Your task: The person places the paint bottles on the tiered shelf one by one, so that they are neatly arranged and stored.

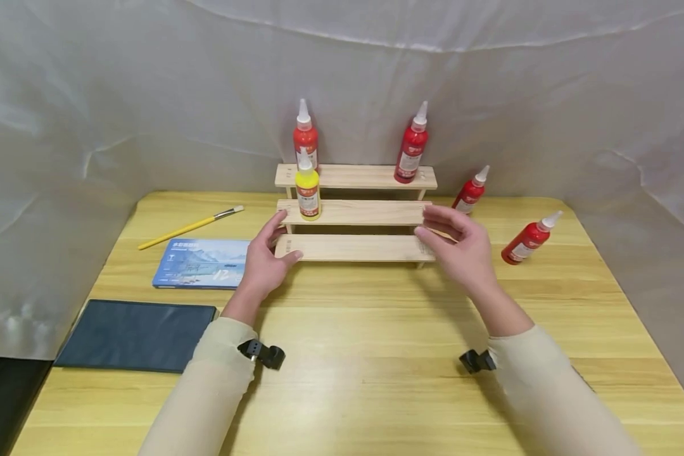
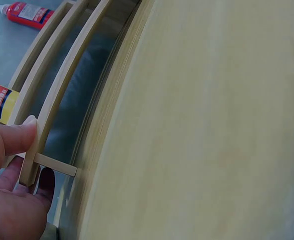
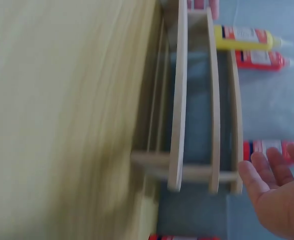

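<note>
A three-tier wooden stepped rack [image 1: 353, 248] stands at the back of the table. My left hand [image 1: 266, 265] holds its left end, thumb over the lowest shelf and fingers curled behind the edge; the left wrist view shows this grip up close. At the other end is my right hand [image 1: 463, 248], fingers loosely extended beside the shelves and holding nothing. A yellow paint bottle [image 1: 308, 195] stands on the middle shelf at the left. On the top shelf are an orange-red bottle [image 1: 305, 138] at the left and a dark red bottle [image 1: 411, 152] at the right.
Two red bottles, one nearer the rack [image 1: 468, 194] and one farther right [image 1: 527, 242], stand on the table. To the left lie a yellow-handled paintbrush [image 1: 190, 229], a blue flat box [image 1: 196, 263] and a dark rectangular pad [image 1: 139, 335]. A grey curtain [image 1: 353, 82] hangs behind.
</note>
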{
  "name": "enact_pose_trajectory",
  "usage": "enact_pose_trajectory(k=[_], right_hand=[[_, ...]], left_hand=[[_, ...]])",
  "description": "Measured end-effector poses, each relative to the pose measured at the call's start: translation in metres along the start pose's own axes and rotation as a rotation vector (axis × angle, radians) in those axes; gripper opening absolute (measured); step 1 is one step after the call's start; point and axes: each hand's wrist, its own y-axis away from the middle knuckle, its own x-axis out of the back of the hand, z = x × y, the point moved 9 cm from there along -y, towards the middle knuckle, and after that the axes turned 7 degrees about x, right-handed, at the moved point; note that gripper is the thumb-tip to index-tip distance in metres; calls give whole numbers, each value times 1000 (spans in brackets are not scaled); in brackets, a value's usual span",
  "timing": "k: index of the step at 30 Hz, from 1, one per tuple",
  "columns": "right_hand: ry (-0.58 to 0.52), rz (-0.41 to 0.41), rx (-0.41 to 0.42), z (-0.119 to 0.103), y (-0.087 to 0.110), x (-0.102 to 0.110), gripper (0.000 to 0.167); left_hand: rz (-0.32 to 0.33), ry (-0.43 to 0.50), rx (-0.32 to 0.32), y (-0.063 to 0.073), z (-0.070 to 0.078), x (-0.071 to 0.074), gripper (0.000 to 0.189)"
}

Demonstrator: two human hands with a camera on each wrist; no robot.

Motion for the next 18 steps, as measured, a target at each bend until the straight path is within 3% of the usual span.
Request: enact_pose_trajectory(k=[11,18], right_hand=[[65,194,-54,18,35,85,40],[-71,375,-116,28,50,135,41]], left_hand=[[7,-20,0,1,1,-1,87],[0,4,-4,1,0,0,87]])
